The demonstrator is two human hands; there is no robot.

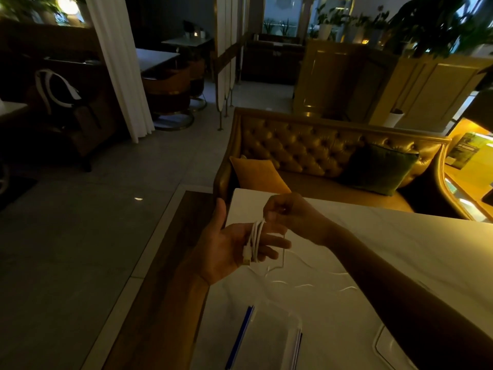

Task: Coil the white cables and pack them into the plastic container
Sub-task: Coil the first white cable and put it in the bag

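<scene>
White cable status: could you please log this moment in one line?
left hand: open, white cable looped on fingers | right hand: winding | container: no cable inside

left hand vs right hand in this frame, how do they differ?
Pose: the left hand is flat, palm up, fingers spread; the right hand is curled, pinching.
Role: the left hand carries loops of the white cable around its fingers, with a plug at the palm; the right hand holds the free strand above.
Height: the right hand sits higher and farther out.
Shared: both are bare, over the white table, on the same cable.
</scene>
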